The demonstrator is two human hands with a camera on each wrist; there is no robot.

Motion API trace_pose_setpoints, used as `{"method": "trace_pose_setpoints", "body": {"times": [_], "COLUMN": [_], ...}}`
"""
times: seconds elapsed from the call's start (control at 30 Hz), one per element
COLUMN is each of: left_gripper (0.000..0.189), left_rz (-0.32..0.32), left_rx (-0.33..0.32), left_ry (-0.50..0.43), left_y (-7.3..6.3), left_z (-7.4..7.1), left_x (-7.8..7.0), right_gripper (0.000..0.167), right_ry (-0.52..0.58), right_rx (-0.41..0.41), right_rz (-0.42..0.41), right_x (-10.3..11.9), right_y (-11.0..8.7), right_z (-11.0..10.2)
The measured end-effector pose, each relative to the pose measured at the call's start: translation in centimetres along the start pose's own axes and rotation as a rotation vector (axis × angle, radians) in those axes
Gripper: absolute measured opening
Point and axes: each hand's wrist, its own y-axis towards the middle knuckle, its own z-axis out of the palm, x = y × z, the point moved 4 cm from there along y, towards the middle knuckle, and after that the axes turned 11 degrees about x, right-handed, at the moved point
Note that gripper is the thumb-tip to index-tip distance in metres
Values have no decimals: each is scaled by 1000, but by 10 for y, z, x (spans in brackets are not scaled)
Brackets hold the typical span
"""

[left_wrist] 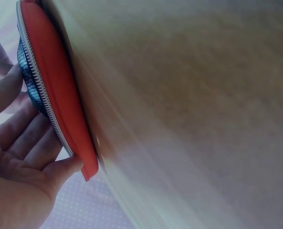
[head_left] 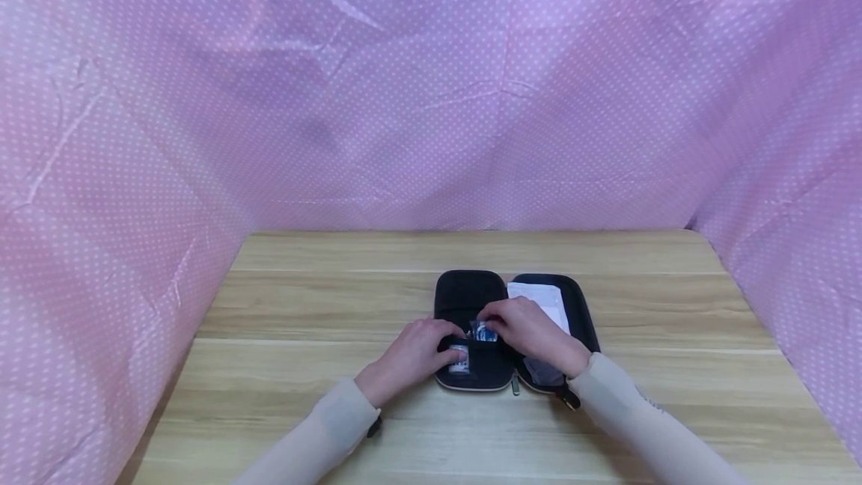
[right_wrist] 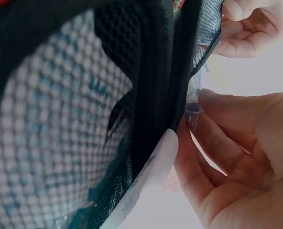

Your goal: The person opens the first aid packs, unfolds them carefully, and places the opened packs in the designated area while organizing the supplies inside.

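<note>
A black zip case (head_left: 471, 287) lies spread open on the table, its outside red in the left wrist view. My left hand (head_left: 419, 350) is at its left half, thumb over the mesh pocket (left_wrist: 30, 78) and fingers at the pocket's opening, holding its edge. A small silvery packet (head_left: 459, 361) shows under that thumb. My right hand (head_left: 532, 328) pinches a small clear and blue plastic packet (head_left: 485, 332) at the mouth of the same pocket. In the right wrist view, the pinched packet's clear end shows between thumb and fingers; the rest is hidden by the pocket.
White printed paper (head_left: 548, 298) sits behind mesh in the case's right half, with a dark translucent packet (head_left: 544, 373) below it. Zip pulls (head_left: 515, 385) hang at the near edge. The wooden table (head_left: 323, 298) is enclosed by pink dotted cloth (head_left: 404, 96).
</note>
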Motion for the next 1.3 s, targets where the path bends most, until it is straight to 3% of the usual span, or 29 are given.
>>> {"method": "trace_pose_setpoints", "body": {"times": [0.63, 0.87, 1.07, 1.3], "left_gripper": [31, 32, 32, 31], "left_rz": [-10, -15, -9, -5], "left_rx": [-14, -7, -9, -7], "left_ry": [-7, -14, -2, -4], "left_y": [0, 0, 1, 0], "left_z": [0, 0, 0, 0], "left_x": [0, 1, 0, 0], "right_gripper": [13, 16, 20, 22], "right_ry": [-53, -141, -163, -113], "right_rx": [61, 38, 23, 58], "right_rz": [-94, -147, -146, -113], "right_x": [3, 6, 8, 8], "right_y": [-5, -12, -17, -18], "right_z": [1, 3, 5, 6]}}
